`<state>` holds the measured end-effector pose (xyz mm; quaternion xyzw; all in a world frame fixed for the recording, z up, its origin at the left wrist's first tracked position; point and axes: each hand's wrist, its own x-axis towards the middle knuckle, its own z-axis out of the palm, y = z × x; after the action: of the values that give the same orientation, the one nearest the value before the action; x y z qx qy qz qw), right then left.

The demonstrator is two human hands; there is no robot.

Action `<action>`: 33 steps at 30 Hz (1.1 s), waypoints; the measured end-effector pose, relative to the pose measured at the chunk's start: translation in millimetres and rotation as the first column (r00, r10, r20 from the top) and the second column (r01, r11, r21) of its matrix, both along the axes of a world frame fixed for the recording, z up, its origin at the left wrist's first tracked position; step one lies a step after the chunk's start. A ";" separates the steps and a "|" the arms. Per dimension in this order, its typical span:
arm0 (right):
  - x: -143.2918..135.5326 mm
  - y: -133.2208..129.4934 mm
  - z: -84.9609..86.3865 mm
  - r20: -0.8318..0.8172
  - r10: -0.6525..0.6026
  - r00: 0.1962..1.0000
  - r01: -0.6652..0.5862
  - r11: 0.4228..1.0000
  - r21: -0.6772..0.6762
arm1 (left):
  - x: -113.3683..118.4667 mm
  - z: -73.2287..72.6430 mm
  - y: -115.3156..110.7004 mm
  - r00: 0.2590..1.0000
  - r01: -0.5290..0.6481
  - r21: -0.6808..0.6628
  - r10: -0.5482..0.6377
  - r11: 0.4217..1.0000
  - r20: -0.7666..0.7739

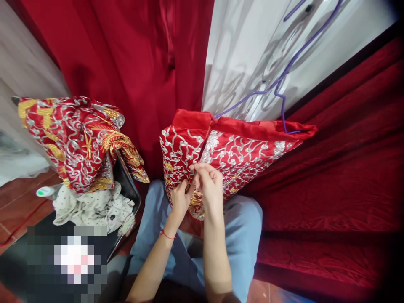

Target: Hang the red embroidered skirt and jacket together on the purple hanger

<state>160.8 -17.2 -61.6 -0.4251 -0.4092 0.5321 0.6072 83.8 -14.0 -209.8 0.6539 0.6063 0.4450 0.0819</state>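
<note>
The red embroidered garment [243,151] fills the middle of the frame, its plain red band uppermost and its lower part coming down between the knees of the light blue trousers [248,216]. A dark line runs down from the band, and the handwork lies along it. The right hand [210,174] has its fingertips drawn together in a pinch beside that line (whether on thread, a fastener or cloth is too small to tell). The left hand [181,195], just lower and to the left, is curled with thumb and finger closed on the cloth.

As for progress, I judge the work to be under way: the band's edges meet at the top of the line, while the stretch at the fingers looks unfinished. How much is left I cannot tell.

The purple hanger [279,80] reaches into the band from the upper right. Farther out, another embroidered garment [78,147] drapes over the dark chair [134,191] at left, above a spotted cloth [91,206].
</note>
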 end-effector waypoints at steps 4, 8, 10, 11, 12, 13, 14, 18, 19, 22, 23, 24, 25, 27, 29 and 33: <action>3.7 14.7 25.3 0.072 -0.036 0.997 0.029 0.996 0.086 | 2.3 -3.7 5.7 1.000 -0.001 0.044 0.001 0.999 0.004; 4.5 28.5 45.9 0.105 -0.074 0.992 0.056 0.985 0.160 | 1.3 -9.6 12.3 0.999 0.023 0.066 -0.025 0.998 0.025; 3.2 34.4 57.4 0.109 -0.110 0.988 0.086 0.976 0.202 | -0.6 -11.9 13.4 0.998 0.044 0.059 -0.046 0.997 0.032; 2.1 37.2 61.9 0.116 -0.122 0.986 0.093 0.970 0.224 | -1.9 -12.6 13.9 0.998 0.052 0.052 -0.054 0.997 0.035; 1.0 39.8 65.0 0.126 -0.126 0.984 0.092 0.966 0.243 | -3.7 -12.9 14.9 0.997 0.058 0.043 -0.060 0.997 0.039; 0.0 42.1 66.1 0.145 -0.120 0.982 0.080 0.963 0.257 | -5.8 -12.6 16.7 0.997 0.061 0.030 -0.062 0.998 0.047; -0.4 44.0 65.4 0.177 -0.106 0.979 0.056 0.963 0.265 | -8.6 -11.7 19.8 0.997 0.061 0.012 -0.061 0.998 0.056; 15.8 46.2 53.3 0.522 -0.165 0.837 -0.009 0.949 0.315 | -26.6 1.1 44.1 0.990 0.105 -0.088 -0.095 0.991 0.107; 27.0 45.6 51.5 0.625 -0.241 0.742 -0.002 0.932 0.361 | -32.7 7.3 51.7 0.983 0.134 -0.097 -0.120 0.986 0.136; 80.4 42.3 56.2 0.714 -0.580 0.392 0.044 0.787 0.616 | -51.9 36.1 71.2 0.951 0.197 -0.032 -0.183 0.980 0.247; 103.3 40.7 60.8 0.664 -0.695 0.276 0.056 0.701 0.710 | -57.4 49.4 76.0 0.942 0.196 0.019 -0.193 0.980 0.275; 127.4 38.8 66.3 0.609 -0.778 0.154 0.049 0.621 0.782 | -62.0 64.6 80.1 0.936 0.177 0.080 -0.193 0.981 0.293; 151.7 36.5 72.1 0.545 -0.838 0.035 0.038 0.546 0.837 | -65.2 81.3 83.7 0.933 0.146 0.155 -0.188 0.977 0.308; 197.1 31.3 82.3 0.495 -0.854 -0.162 -0.022 0.505 0.863 | -67.7 117.6 91.3 0.939 -0.015 0.340 -0.104 0.940 0.328; 233.8 26.6 87.4 0.543 -0.806 -0.237 -0.098 0.576 0.812 | -65.7 153.6 100.9 0.946 -0.163 0.481 -0.001 0.862 0.323; 277.3 25.3 79.7 0.764 -0.624 -0.164 -0.106 0.781 0.615 | -58.0 204.5 125.2 0.962 -0.020 0.477 -0.113 0.879 0.248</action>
<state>438.1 8.1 18.0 -0.5802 -0.7285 -0.2275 0.2843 25.8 111.1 -5.3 0.6021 0.4457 0.6623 0.0113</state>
